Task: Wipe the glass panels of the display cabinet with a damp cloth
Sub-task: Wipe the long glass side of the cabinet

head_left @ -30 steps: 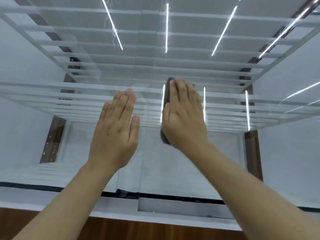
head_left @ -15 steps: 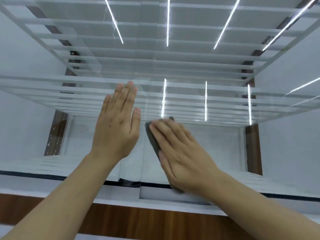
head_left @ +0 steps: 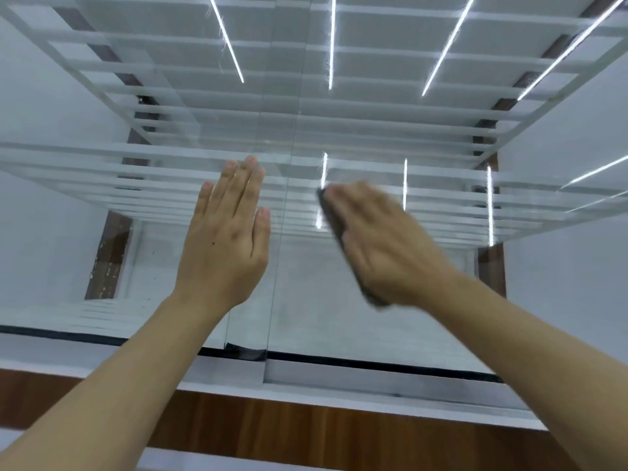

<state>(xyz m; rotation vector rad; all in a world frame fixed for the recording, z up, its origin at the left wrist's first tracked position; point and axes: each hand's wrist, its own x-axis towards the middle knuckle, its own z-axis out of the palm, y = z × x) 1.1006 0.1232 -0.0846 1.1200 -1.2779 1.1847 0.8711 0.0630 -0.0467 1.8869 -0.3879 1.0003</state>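
The display cabinet fills the view, seen through two sliding glass panels: the left glass panel and the right glass panel, which overlap near the middle. My left hand lies flat and open on the left panel, fingers pointing up. My right hand, blurred by motion, presses a dark grey cloth flat against the right panel. Only the cloth's left edge and lower corner show from under the palm.
Inside, glass shelves cross at hand height, mirrored many times with light strips. A black bottom track and white sill run below the panels, above a wooden front. White side walls close in both sides.
My right hand swept the cloth down and left from shelf height to the lower panel, then back up and right. My left hand has stayed flat in the same place.
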